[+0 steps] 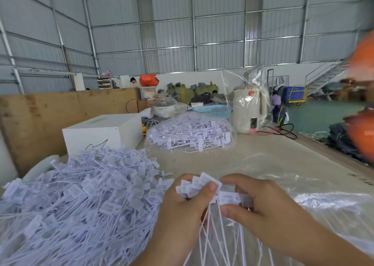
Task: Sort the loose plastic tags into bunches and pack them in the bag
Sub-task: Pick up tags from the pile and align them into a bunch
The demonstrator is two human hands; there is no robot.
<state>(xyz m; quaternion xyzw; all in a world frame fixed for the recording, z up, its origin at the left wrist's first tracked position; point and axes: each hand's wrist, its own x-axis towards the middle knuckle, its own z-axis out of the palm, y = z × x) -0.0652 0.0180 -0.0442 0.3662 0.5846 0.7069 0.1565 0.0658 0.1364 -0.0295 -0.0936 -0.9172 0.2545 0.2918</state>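
Left hand [186,207] and right hand [261,203] are both gripping one bunch of tags [204,186], grip clamped, beside loose pile [81,194] on bench [273,156].

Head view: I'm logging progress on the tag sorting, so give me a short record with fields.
left hand: grips a bunch of tags by their heads
right hand: pinches more tags in the same bunch
loose pile: heaped left of the hands
bag: clear, holds tags, farther back on the table
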